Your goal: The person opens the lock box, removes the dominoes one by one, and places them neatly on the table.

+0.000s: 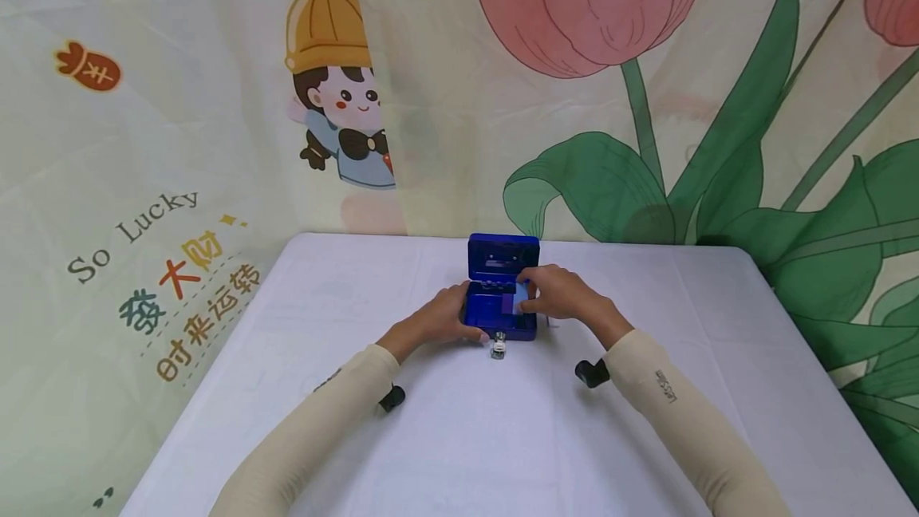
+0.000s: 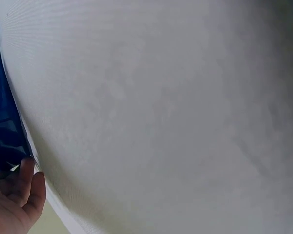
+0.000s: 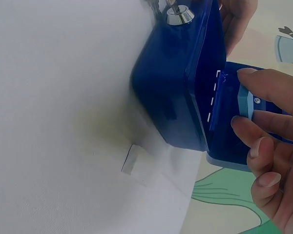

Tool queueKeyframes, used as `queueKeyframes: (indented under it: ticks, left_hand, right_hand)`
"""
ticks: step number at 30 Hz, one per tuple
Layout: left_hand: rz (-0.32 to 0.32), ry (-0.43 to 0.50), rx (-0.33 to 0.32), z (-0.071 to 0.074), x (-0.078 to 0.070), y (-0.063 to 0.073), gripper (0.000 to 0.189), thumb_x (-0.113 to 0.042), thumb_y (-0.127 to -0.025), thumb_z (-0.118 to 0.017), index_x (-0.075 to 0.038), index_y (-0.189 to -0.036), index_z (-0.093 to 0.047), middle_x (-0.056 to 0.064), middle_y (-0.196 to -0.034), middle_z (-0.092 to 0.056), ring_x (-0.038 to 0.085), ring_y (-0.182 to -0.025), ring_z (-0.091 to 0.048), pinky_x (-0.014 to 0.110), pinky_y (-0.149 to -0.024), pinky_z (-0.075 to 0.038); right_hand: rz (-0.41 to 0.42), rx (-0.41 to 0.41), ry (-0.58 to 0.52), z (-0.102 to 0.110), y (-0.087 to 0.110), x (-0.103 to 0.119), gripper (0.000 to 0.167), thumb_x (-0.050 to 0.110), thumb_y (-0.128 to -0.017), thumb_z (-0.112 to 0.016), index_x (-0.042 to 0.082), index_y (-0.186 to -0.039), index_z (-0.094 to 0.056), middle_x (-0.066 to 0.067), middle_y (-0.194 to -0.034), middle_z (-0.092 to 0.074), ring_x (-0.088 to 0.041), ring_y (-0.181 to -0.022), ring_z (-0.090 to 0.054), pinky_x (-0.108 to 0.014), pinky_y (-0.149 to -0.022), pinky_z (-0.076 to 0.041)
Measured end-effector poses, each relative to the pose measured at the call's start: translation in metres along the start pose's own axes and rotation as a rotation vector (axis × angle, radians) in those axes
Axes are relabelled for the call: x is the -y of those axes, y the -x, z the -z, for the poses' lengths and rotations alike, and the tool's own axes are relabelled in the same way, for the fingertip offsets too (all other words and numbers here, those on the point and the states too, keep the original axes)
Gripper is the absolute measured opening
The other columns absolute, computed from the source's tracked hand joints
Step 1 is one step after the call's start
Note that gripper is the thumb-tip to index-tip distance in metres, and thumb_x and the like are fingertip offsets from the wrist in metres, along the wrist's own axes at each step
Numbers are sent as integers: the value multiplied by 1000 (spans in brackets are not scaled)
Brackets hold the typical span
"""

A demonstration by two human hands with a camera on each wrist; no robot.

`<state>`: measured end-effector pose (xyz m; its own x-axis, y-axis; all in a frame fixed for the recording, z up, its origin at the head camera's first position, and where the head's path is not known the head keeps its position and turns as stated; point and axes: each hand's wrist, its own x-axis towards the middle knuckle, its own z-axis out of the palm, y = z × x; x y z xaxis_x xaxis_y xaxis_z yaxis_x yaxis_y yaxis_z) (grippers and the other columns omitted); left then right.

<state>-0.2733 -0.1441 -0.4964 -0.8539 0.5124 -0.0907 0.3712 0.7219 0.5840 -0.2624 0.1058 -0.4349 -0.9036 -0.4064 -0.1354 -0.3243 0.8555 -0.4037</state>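
A blue metal cash box (image 1: 491,313) stands on the table with its lid (image 1: 503,254) raised at the back. My left hand (image 1: 454,316) holds the box by its left side, thumb near the front corner. In the right wrist view, part of the left hand (image 3: 238,22) shows behind the box. My right hand (image 1: 563,294) pinches a small light blue block (image 3: 245,103) between thumb and fingers, over the right part of the box. A purple patch (image 1: 506,304) shows beside it; what it is I cannot tell. A silver lock (image 3: 179,15) with a key sits on the front wall.
A small white piece (image 3: 137,162) lies on the white-covered table (image 1: 459,437), just right of the box. Behind the table hangs a printed cloth (image 1: 438,102) with tulips and a cartoon child. Black wrist cameras (image 1: 592,373) jut out under both forearms.
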Motion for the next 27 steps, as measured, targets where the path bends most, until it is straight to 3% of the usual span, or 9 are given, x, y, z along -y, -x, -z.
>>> queueKeyframes:
  ticks: [27]
  left_hand:
    - [15, -21, 3, 0, -1, -1, 113, -52, -71, -88, -15, -158, -26, 12, -152, -47, 32, -138, -43, 54, -118, -32]
  right_hand:
    - [-36, 5, -9, 6, 10, -25, 53, 29, -88, -78, 7, -133, -61, -6, -105, -70, -22, -96, -64, -39, -85, -57]
